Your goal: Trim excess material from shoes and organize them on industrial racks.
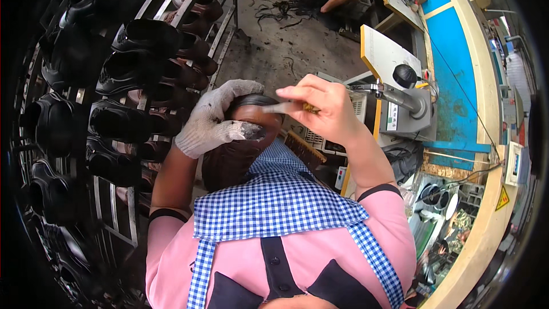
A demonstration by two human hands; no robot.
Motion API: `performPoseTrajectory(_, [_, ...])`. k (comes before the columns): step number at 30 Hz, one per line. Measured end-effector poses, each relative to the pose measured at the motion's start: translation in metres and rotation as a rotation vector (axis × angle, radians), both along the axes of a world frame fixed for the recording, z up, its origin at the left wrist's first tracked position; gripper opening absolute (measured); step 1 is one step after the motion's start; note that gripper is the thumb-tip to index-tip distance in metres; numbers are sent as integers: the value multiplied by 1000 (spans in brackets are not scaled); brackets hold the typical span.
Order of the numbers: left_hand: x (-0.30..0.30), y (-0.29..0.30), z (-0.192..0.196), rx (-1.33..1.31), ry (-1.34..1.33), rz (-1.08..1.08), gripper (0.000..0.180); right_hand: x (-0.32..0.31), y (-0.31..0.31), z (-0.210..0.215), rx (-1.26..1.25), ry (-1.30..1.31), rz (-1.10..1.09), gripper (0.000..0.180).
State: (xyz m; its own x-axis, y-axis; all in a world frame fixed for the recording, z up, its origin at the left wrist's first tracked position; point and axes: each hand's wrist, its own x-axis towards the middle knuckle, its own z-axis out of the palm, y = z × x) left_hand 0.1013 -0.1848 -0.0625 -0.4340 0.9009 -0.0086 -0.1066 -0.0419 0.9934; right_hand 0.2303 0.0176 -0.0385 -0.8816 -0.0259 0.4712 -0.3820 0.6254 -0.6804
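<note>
The brown shoe [240,149] sits in front of the blue checked apron [274,200]. The left hand [214,117], in a white work glove, grips the shoe from its left side. The right hand [326,106], bare, pinches a small brush [289,107] just above the shoe. Well right of the shoe, a yellow triangle warning sign [502,199] is stuck on the pale bench edge [486,234]. Left of the shoe stands a metal rack [137,109] of dark shoes.

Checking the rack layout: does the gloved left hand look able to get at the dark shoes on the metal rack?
Probably yes. The rack of dark shoes stands just to the left of the left hand with nothing between, but that hand is now holding the brown shoe.
</note>
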Motion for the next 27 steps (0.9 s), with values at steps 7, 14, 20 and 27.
performPoseTrajectory(7, [1, -10, -6, 49, 29, 207, 75, 22, -9, -39, -141, -164, -154, 22])
performPoseTrajectory(14, [1, -8, -7, 35, 131, 81, 75, 30, -8, -7, 105, -91, -30, 42])
performPoseTrajectory(20, [13, -7, 0, -14, -81, 101, 73, 37, -10, -1, 183, -127, -101, 49])
performPoseTrajectory(27, [13, -5, -7, -15, -126, 114, 72, 41, -9, 12, 287, -186, -156, 44])
